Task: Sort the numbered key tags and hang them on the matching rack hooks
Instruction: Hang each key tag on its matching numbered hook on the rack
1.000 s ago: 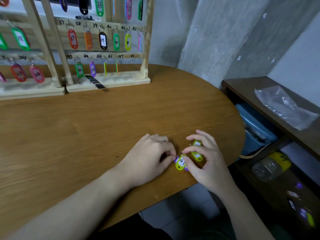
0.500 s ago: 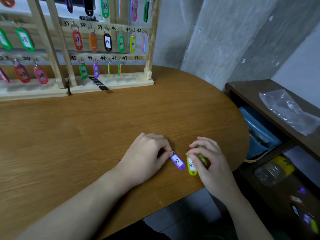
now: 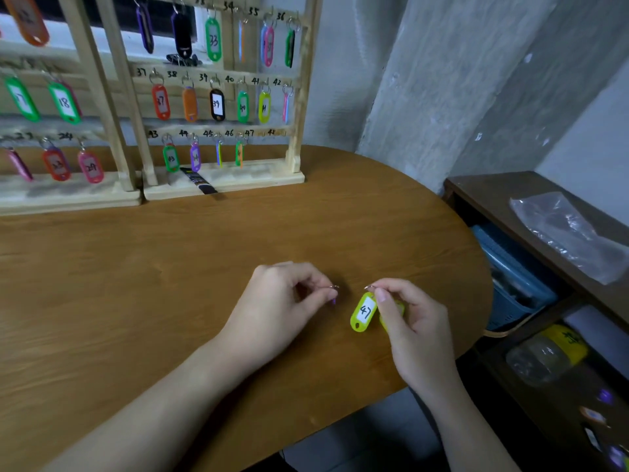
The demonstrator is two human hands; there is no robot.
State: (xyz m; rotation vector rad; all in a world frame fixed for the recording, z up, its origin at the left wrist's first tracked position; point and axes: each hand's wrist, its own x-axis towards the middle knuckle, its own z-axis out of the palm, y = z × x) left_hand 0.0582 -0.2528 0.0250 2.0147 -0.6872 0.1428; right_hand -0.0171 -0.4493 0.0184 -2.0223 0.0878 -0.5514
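My right hand (image 3: 410, 321) pinches the ring of a yellow-green key tag marked 47 (image 3: 363, 312), lifted just off the table; a second yellow-green tag (image 3: 396, 310) sits mostly hidden behind my fingers. My left hand (image 3: 282, 304) pinches the ring of a purple tag (image 3: 334, 300), almost all of it hidden under my thumb and finger. The wooden rack (image 3: 224, 178) stands at the table's far edge with numbered hooks 37 to 48. Coloured tags hang on most of its hooks; the two rightmost hooks of the bottom row (image 3: 262, 132) are bare.
A second rack (image 3: 68, 195) with tags stands to the left of the first. The round wooden table (image 3: 170, 267) ends just right of my hands. Beyond its edge are a dark shelf (image 3: 510, 189) with a plastic bag (image 3: 565, 229), a blue basket (image 3: 510, 284) and a jar (image 3: 544, 356).
My hands have drawn apart and separated the tags. The purple tag has gone under my left fingers, and the 47 tag has lifted in my right hand. The camera tilted up.
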